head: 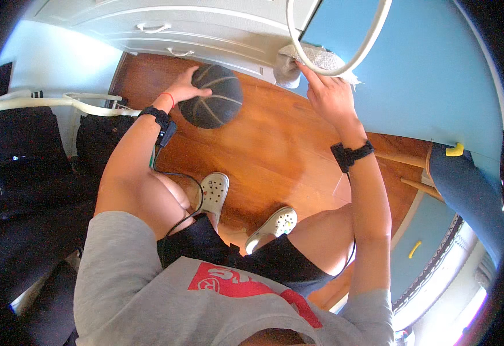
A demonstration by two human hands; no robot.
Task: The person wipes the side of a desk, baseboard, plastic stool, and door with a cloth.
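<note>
My left hand (189, 86) is spread over the left side of a black basketball (217, 99), thumb and fingers apart against it. The ball is at the wooden floor, close to the white drawer front. Over on the right, my right hand (332, 97) grips a bunched light grey cloth (321, 56), its index finger pointing along it. The cloth lies against the blue panel (412, 73), near the corner of the drawers. Part of it is hidden behind a white curved tube (343, 71), and some fingertips are hard to make out.
White drawers (208, 26) with handles stand ahead. White tubing (31, 104) and dark fabric (18, 173) fill the left side. Wooden legs (401, 158) and a blue drawer (425, 242) with a yellow handle are at right. My clogs (214, 190) rest on the wooden floor (269, 160).
</note>
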